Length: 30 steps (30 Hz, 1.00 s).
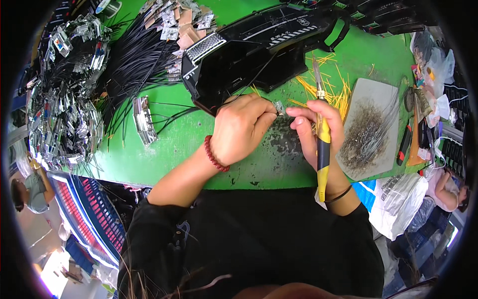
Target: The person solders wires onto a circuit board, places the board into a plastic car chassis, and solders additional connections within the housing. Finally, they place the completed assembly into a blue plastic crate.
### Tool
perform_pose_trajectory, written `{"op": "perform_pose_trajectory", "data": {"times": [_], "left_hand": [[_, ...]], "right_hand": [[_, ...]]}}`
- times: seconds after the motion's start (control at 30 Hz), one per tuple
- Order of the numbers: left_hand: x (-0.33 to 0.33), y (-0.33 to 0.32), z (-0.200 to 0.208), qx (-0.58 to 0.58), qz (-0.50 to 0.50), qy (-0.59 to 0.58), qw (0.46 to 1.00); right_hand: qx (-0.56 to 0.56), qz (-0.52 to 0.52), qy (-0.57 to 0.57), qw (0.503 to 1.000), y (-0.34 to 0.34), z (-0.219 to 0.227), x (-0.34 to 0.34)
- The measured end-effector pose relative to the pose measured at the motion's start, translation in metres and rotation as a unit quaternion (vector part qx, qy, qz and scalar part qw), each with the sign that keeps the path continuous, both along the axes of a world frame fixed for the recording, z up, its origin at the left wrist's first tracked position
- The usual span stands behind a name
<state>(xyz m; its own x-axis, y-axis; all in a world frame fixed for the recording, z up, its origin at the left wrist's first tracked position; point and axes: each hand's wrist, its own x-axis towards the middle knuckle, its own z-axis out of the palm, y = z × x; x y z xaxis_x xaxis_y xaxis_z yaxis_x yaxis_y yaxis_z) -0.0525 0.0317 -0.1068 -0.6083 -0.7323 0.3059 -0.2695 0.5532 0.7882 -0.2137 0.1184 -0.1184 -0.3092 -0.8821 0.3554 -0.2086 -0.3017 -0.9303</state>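
Note:
My left hand (244, 124), with a red bead bracelet at the wrist, pinches a small silvery piece (279, 106) whose exact kind is too small to tell. A soldering iron (323, 134) with a yellow and black handle rests in my right hand (321, 127), its metal tip pointing away from me. The right thumb and forefinger are close to the silvery piece; whether they touch it I cannot tell. Just beyond my left hand lies a black plastic shell (249, 52). A thin black wire (260, 72) crosses the shell toward that hand.
Yellow wires (338, 94) lie beyond my right hand. A grey board (371, 127) carries dark residue and thin solder strands. On the left are a silvery strip part (144, 120), bundled black wires (134, 65) and heaped silvery parts (67, 129). A knife (405, 142) lies right.

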Motion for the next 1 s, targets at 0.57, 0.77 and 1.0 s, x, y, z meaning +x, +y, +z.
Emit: {"op": "perform_pose_trajectory", "data": {"times": [0.57, 0.77, 1.0], "left_hand": [[0.003, 0.002, 0.002, 0.047, -0.003, 0.008, 0.999], [0.003, 0.002, -0.002, 0.023, -0.002, 0.016, 1.0], [0.002, 0.001, -0.003, 0.005, -0.011, 0.01, 1.0]], "right_hand": [[0.043, 0.03, -0.032, 0.998, 0.005, 0.007, -0.001], [0.054, 0.075, 0.03, 0.995, 0.001, 0.007, -0.005], [0.043, 0.048, -0.007, 0.998, -0.005, 0.006, 0.001]]}}
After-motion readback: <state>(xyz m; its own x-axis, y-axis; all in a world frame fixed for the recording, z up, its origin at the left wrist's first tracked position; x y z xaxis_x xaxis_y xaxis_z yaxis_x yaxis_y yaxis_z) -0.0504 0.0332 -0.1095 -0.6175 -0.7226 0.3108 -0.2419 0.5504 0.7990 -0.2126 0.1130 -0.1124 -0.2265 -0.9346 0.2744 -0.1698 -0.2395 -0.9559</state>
